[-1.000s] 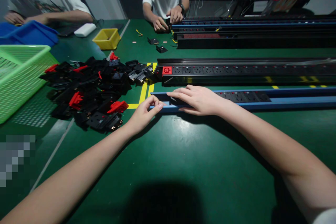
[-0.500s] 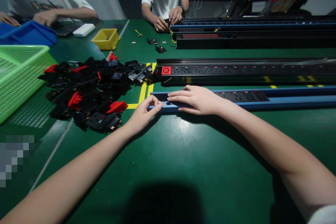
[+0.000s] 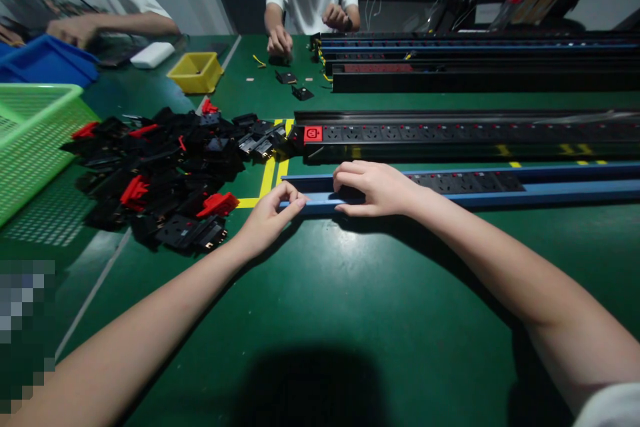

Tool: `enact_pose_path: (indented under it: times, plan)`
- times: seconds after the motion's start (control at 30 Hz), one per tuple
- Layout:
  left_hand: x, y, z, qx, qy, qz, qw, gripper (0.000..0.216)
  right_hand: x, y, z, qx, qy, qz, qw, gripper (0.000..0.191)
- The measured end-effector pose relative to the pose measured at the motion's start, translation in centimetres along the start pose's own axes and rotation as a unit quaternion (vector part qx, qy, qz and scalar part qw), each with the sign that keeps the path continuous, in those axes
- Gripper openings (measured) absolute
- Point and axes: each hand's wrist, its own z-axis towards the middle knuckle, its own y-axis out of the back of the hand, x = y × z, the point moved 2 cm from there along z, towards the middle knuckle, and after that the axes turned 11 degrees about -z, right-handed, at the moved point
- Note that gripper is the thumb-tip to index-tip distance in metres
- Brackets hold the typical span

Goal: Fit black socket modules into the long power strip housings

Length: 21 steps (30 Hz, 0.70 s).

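Note:
A long blue rail (image 3: 550, 191) with black socket modules set in it lies across the green table (image 3: 350, 307). My left hand (image 3: 267, 217) pinches the rail's left end, fingers curled round its corner. My right hand (image 3: 375, 188) rests on top of the rail a little to the right, fingers bent down over the channel and covering what lies under them. A heap of black and red socket modules (image 3: 165, 173) sits just left of my left hand.
A finished black socket strip with a red module (image 3: 313, 134) lies behind the blue rail. More long strips (image 3: 475, 70) are stacked farther back. A green basket (image 3: 30, 140), a blue bin (image 3: 45, 60) and a yellow box (image 3: 196, 71) stand at the left. Two other people work across the table.
My right hand has drawn back to the right along the rail and its fingers have curled. The person opposite has moved one hand to the left. My left hand stays put.

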Motion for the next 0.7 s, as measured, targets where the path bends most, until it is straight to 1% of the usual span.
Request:
enact_pose_path:
  times: [0.37,0.5,0.6,0.7]
  plan:
    - [-0.1,-0.1,-0.1,-0.004,0.002,0.002,1.000,0.030,0.0,-0.2,0.4,0.024,0.005,-0.059,0.998,0.029]
    - [-0.2,-0.1,-0.2,-0.007,-0.003,0.018,1.000,0.029,0.1,-0.3,0.3,0.023,0.010,-0.078,0.997,0.032]
    - [-0.7,0.0,-0.3,-0.001,0.002,0.048,0.999,0.029,0.1,-0.3,0.2,0.018,0.014,-0.087,0.996,0.033]
    - [-1.9,0.6,-0.4,0.018,0.010,0.114,0.993,0.028,0.2,-0.3,0.2,0.016,0.021,-0.091,0.995,0.035]
